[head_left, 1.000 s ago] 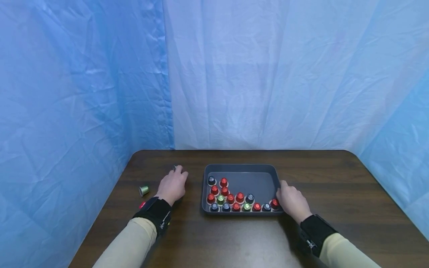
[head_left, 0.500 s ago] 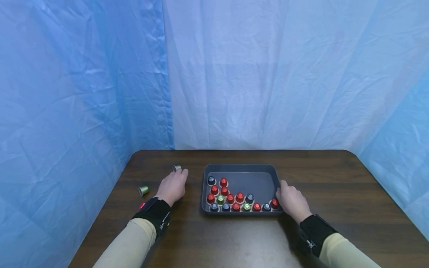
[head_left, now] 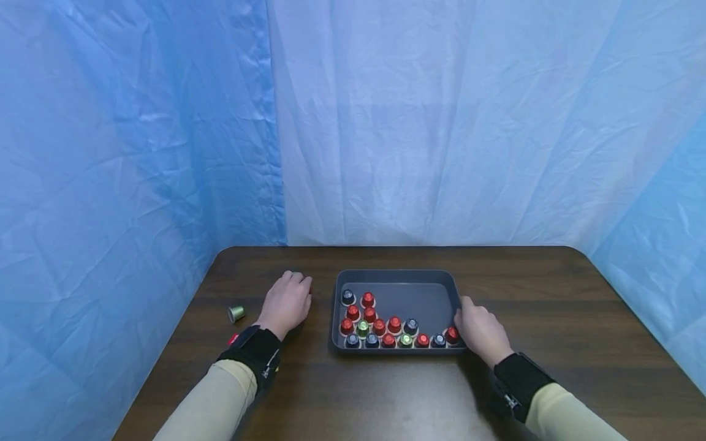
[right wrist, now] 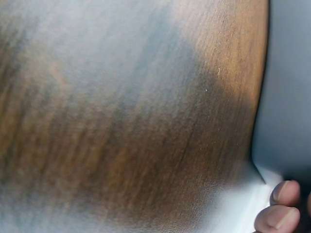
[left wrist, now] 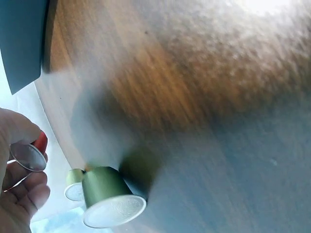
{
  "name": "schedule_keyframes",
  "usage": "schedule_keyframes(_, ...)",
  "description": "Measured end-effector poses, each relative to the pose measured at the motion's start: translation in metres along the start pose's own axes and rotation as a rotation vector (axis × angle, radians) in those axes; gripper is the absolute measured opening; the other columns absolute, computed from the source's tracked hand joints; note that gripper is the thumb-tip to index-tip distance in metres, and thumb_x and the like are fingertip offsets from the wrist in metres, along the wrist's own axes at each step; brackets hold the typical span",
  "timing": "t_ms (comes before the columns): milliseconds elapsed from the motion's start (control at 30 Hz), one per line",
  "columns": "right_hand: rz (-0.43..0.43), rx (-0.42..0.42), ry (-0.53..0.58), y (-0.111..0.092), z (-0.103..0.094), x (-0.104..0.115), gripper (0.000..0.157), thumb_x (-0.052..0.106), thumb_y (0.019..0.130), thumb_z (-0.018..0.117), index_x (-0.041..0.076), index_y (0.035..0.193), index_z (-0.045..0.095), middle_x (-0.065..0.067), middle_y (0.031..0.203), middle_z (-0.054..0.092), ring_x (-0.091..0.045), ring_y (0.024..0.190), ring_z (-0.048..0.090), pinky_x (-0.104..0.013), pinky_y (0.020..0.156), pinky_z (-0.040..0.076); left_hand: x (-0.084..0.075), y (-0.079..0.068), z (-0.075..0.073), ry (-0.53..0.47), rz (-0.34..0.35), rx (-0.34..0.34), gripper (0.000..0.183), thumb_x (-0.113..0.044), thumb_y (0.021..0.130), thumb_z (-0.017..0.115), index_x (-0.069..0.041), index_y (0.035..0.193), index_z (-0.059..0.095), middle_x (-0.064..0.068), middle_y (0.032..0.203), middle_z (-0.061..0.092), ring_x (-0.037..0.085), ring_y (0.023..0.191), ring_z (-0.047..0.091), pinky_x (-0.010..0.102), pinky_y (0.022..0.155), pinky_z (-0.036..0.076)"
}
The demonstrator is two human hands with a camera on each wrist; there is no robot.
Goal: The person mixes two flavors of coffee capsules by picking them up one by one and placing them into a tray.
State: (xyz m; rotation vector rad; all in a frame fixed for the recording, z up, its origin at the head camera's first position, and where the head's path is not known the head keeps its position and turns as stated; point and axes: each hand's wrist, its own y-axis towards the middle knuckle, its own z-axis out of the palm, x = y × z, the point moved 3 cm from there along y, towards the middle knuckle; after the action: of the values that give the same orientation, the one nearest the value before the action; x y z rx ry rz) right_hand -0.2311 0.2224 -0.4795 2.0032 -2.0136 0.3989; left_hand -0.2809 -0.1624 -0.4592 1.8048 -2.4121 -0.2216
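My left hand [head_left: 285, 304] is over the left part of the table, fingers curled. In the left wrist view it pinches a red coffee capsule [left wrist: 42, 142] whose silver foil lid faces the camera. Close by, a green coffee capsule [left wrist: 102, 187] lies on its side, with another green capsule [left wrist: 74, 177] behind it. My right hand [head_left: 482, 331] grips the right rim of a dark grey tray [head_left: 397, 274]; its fingertips [right wrist: 282, 218] show at the tray's corner in the right wrist view. Red, dark blue and green capsules [head_left: 394, 324] stand lid-down in the tray, mostly along its near and left sides.
A green capsule [head_left: 236, 314] lies left of my left hand on the dark wooden table [head_left: 353, 398]. A bit of a red item [head_left: 233, 337] peeks out beside the left wrist strap [head_left: 255, 352]. Blue sheeting [head_left: 386, 122] hangs behind the table and at both sides.
My left fingers have shifted slightly forward and now hide the green capsule that showed beyond them half a second ago. My right hand and the tray stay put.
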Motion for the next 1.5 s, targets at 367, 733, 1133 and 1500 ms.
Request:
schedule_keyframes(367,0.019,0.017,0.006,0.001,0.001,-0.001,0.038,0.012,0.102,0.057,-0.013,0.130,0.049,-0.013,0.081,0.063,-0.018,0.061,0.058,-0.031,0.051,0.048,-0.007,0.001,-0.007,-0.142,-0.053,-0.022,0.052,-0.021,0.095,0.075,-0.006,0.142,0.059,0.015,0.126,0.062,0.027,0.110,0.067,0.045,0.093,0.057)
schedule_keyframes(733,0.018,0.014,0.002,0.001,0.001,-0.001,0.038,0.012,0.102,0.056,-0.013,0.130,0.049,-0.011,0.078,0.061,-0.017,0.060,0.057,-0.031,0.050,0.046,-0.012,0.002,-0.010,-0.140,0.014,-0.120,0.048,-0.023,0.088,0.082,-0.009,0.130,0.065,0.008,0.122,0.067,0.027,0.114,0.059,0.046,0.106,0.048)
schedule_keyframes(1133,0.025,0.021,0.001,0.001,0.001,0.000,0.039,0.013,0.103,0.056,-0.013,0.131,0.049,-0.013,0.081,0.063,-0.018,0.062,0.058,-0.031,0.051,0.047,-0.016,0.002,-0.014,-0.156,0.100,-0.170,0.040,-0.020,0.089,0.081,-0.011,0.126,0.069,0.005,0.118,0.066,0.023,0.110,0.059,0.042,0.101,0.052)
schedule_keyframes(1500,0.027,0.025,-0.002,0.001,0.000,0.000,0.038,0.013,0.103,0.056,-0.012,0.130,0.050,-0.013,0.082,0.063,-0.018,0.063,0.058,-0.031,0.052,0.047,-0.023,0.000,-0.020,-0.202,0.140,-0.189,0.038,-0.017,0.088,0.082,-0.010,0.123,0.071,0.004,0.118,0.067,0.021,0.105,0.058,0.037,0.093,0.055)
